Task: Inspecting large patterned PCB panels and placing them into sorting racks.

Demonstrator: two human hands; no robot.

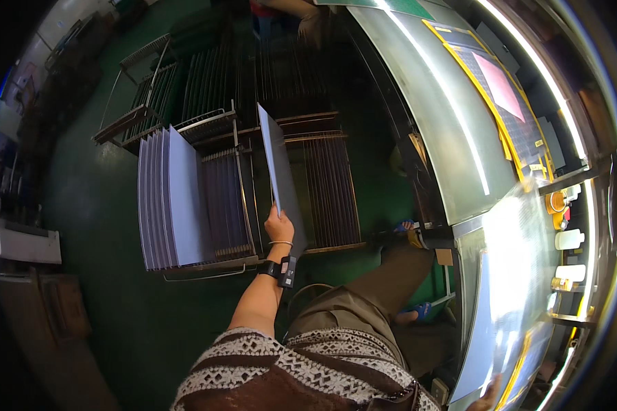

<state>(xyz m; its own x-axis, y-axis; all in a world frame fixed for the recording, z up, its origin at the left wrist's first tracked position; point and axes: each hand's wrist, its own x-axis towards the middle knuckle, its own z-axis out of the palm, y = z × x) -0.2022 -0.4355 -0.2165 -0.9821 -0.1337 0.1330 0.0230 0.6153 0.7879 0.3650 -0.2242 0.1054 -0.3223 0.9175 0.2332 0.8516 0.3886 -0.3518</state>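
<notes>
My left hand (279, 227) is closed on the near edge of a thin flat panel (270, 151), pale blue-grey on its left face and darker on the other. The panel stands upright above the racks, to the right of a wire rack (206, 275). Several similar pale blue panels (188, 198) stand on edge in that rack's left part. At the lower right, only a small part of my right hand (487, 396) shows, beside a pale blue sheet (478, 349) on the bright worktable (469, 241). Its grip is cut off by the picture's edge.
A slotted rack (329, 192) with dark upright slats stands right of the held panel. More racks (144, 103) are behind. On the long table (418, 75) lies a yellow-edged frame (452, 58) with a pink sheet (498, 88). White bottles (570, 240) line the far side.
</notes>
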